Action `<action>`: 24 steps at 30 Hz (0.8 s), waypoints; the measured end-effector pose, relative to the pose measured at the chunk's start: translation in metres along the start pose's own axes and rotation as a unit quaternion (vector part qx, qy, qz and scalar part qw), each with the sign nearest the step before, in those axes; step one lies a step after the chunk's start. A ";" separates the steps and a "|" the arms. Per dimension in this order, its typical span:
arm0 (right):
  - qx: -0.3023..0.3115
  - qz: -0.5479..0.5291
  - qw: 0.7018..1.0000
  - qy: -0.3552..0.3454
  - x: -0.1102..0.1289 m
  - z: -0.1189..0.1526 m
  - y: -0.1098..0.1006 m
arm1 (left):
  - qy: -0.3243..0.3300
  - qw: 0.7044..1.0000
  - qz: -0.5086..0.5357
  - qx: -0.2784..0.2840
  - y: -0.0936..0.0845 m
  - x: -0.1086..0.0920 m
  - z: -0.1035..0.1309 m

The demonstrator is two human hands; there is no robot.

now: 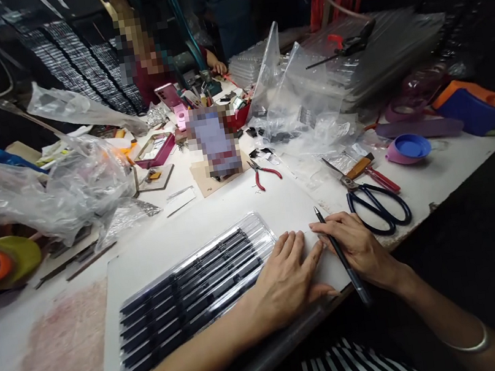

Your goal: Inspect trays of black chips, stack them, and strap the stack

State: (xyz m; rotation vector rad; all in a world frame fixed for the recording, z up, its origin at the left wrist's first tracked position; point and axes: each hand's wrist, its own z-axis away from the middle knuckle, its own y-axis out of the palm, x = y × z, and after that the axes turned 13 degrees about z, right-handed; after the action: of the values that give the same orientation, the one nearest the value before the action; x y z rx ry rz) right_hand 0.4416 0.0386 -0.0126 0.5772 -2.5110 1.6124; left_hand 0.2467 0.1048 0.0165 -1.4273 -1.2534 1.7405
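Note:
My left hand (288,272) lies on the white work surface at the right end of a clear plastic tray (260,227), fingers stretched out. Its index fingertip is close to the fingers of my right hand (358,246); whether anything tiny lies between them I cannot make out. A black pen (343,258) with a metal tip is held in my right hand, the tip pointing away from me. Rows of long black parts (189,293), with fine pin-like edges, fill most of the tray. My left forearm passes over the tray's near edge.
Black-handled scissors (376,206) lie just right of my right hand, beside a red-handled tool (382,179). Red-handled pliers (264,173) lie farther back. Crumpled plastic bags (83,179) cover the left side. Stacked clear trays (378,60) stand at the back right. A person's hand (216,65) shows across the table.

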 end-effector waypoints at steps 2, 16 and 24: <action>0.003 -0.005 1.000 0.003 0.001 0.000 0.001 | 0.008 1.000 0.000 -0.005 0.003 0.000 -0.002; 0.002 -0.455 0.844 0.283 0.005 -0.035 -0.009 | 0.015 0.999 0.013 -0.033 0.006 0.000 0.003; 0.118 -0.369 0.895 0.220 0.004 -0.043 0.001 | 0.009 0.998 0.036 -0.043 0.007 -0.001 0.006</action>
State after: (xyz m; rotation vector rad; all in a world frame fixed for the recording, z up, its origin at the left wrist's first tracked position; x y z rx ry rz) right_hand 0.4325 0.0767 0.0066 0.9209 -1.5045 1.5040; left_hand 0.2425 0.0997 0.0110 -1.5522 -1.2957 1.7349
